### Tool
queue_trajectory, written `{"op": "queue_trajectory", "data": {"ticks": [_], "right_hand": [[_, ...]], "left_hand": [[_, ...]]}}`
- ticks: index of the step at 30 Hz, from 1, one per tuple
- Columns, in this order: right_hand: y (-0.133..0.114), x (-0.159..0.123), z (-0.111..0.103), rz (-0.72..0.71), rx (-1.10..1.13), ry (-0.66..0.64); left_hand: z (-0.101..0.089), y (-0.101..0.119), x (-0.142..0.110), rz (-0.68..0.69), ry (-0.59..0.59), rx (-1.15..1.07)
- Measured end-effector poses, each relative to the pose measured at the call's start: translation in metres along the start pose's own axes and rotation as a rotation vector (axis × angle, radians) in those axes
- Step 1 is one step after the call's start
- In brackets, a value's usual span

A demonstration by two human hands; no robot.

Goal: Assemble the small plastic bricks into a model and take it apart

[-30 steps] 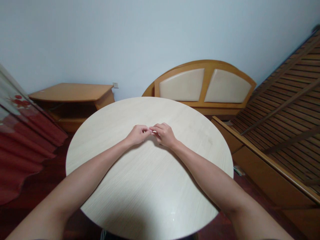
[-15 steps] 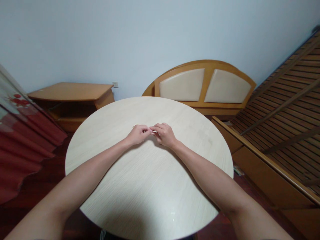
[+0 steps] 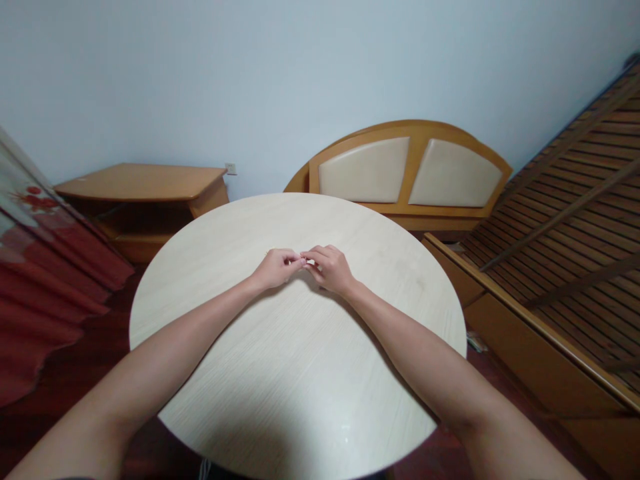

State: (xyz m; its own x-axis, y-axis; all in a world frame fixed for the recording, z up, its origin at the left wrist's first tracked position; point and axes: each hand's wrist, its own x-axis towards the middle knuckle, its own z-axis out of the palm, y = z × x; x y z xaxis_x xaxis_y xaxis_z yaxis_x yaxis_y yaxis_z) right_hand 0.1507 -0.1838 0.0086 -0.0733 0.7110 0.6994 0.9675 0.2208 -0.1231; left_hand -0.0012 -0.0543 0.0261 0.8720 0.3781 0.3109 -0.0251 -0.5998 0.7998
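Over the middle of the pale round table, my two hands meet at their fingertips. My left hand is closed, its thumb and index finger pinched together. Facing it, my right hand is also closed in a pinch, its thumb and fingers touching the left fingertips. Whatever sits between the fingertips is too small and too covered to name. A tiny yellowish bit shows at the back edge of my left hand, too small to identify. Both forearms reach in over the table's near side.
Behind the table stands an arched headboard with two cream panels. A low wooden cabinet is at the back left, near a red and white curtain. Along the right are a slatted bed base and a wooden side board.
Almost nothing differs. Both hands stay together in the same place, with only a slight shift of the fingertips.
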Motion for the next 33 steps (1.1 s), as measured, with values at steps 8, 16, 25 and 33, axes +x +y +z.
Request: {"op": "queue_trajectory", "data": {"ticks": [8, 16, 25, 33], "right_hand": [[-0.001, -0.001, 0.001, 0.018, -0.009, 0.009], [-0.001, -0.001, 0.001, 0.007, 0.005, 0.022], [-0.003, -0.001, -0.001, 0.018, 0.014, 0.012], [-0.004, 0.0, -0.004, 0.097, 0.021, 0.063]], "left_hand": [[0.0, -0.003, 0.001, -0.027, 0.018, -0.049], [0.0, -0.004, 0.001, -0.036, 0.039, -0.075], [0.003, -0.005, 0.001, -0.057, 0.067, -0.107], [-0.035, -0.004, 0.003, 0.013, 0.177, 0.345]]}}
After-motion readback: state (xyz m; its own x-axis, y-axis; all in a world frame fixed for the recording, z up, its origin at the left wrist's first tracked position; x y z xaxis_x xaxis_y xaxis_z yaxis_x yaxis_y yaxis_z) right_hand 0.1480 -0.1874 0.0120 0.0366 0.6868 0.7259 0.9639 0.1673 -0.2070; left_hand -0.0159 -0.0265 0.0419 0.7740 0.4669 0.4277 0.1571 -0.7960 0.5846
